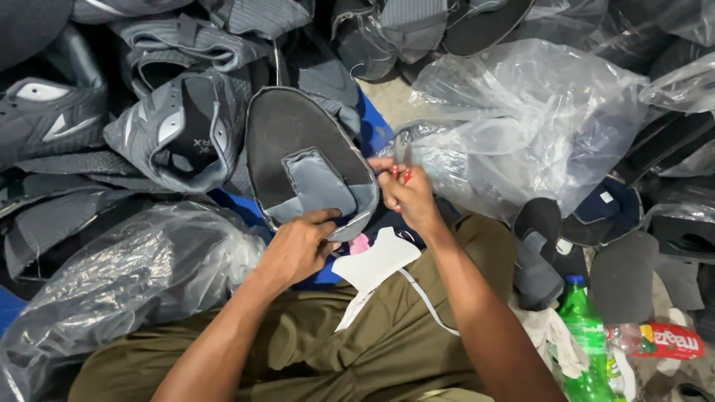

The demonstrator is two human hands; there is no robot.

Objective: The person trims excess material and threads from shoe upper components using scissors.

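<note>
The grey shoe upper (309,160), turned sole-side up with a dark insole board showing, sits over the seated person's lap in olive trousers (357,350), its heel end pinched by the left hand (298,249), thumb on top and fingers curled under. The right hand (408,195) is closed around a red-handled tool (402,177) held right against the upper's right edge. Piles of more grey uppers (179,126) lie beyond, clear plastic bags (514,119) to either side, and a green bottle (585,335) stands near the right knee.
</note>
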